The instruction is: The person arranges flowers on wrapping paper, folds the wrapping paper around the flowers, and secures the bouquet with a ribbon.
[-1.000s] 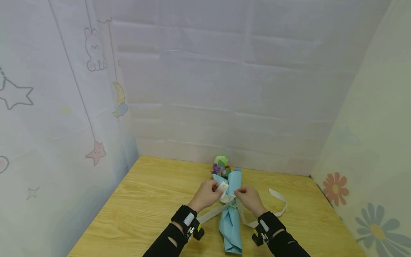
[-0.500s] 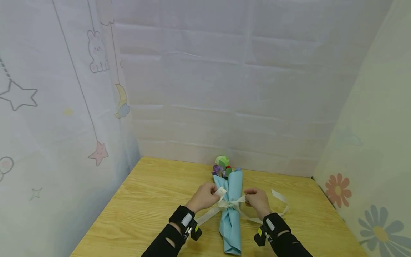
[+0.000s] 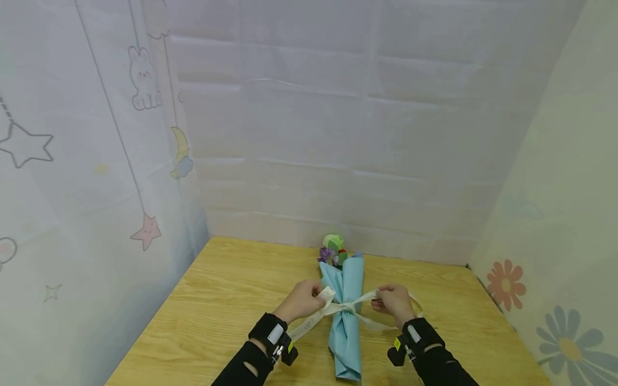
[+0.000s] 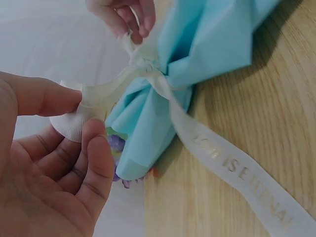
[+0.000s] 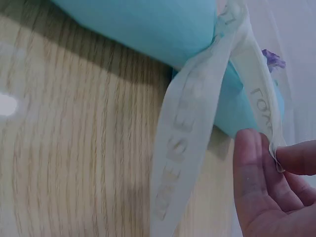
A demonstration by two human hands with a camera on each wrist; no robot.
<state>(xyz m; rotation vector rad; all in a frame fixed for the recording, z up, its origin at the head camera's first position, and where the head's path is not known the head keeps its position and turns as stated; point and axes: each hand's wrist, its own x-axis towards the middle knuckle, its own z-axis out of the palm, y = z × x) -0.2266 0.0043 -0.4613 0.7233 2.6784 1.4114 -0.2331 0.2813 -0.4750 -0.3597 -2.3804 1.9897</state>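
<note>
A bouquet wrapped in light blue paper point(image 3: 345, 343) lies on the wooden table, its green and purple flowers point(image 3: 332, 249) at the far end. A cream ribbon point(image 3: 309, 323) with gold lettering is knotted round its middle. My left hand point(image 3: 301, 300) pinches a ribbon loop between thumb and fingers, left of the knot point(image 4: 147, 65). To the right of it, my right hand point(image 3: 395, 303) pinches another stretch of ribbon point(image 5: 256, 94), thumb against fingers. Loose ribbon ends trail down on both sides; in the left wrist view one reads "IS ETERNAL".
The wooden table point(image 3: 232, 279) extends to both sides of the bouquet. Behind it hangs a pale wall cloth point(image 3: 309, 161), with printed cloths at left and right. Black straps with small cameras sit on both wrists.
Both hands have moved apart, the left to the left and the right to the right. The ribbon between them is drawn out, and the knot lies closer against the paper.
</note>
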